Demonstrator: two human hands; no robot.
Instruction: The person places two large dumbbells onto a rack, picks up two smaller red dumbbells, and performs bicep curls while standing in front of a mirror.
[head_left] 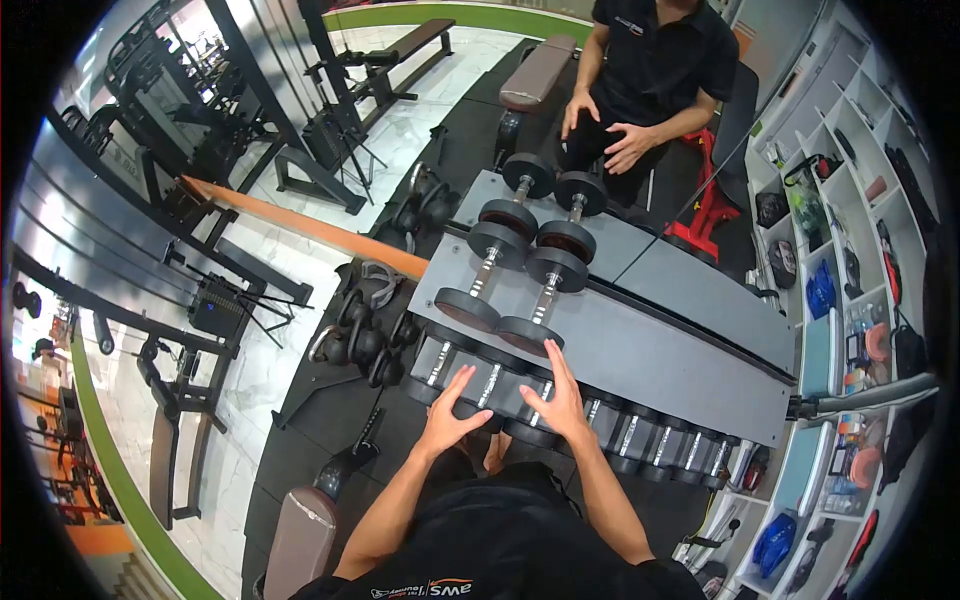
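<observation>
Two dark dumbbells with chrome handles, the left one and the right one, lie side by side on the grey top of a rack. My left hand is held up in front of the rack, palm turned inward, fingers and thumb apart, holding nothing. My right hand faces it the same way, also empty, its fingertips near the front end of the right dumbbell. Below the top, partly behind my hands, is a lower row of several dumbbells.
Beyond the rack top, what looks like a mirror shows a person in black and two dumbbells. Kettlebells and a padded bench are at left. White shelves with bags stand at right. Gym machines fill the far left.
</observation>
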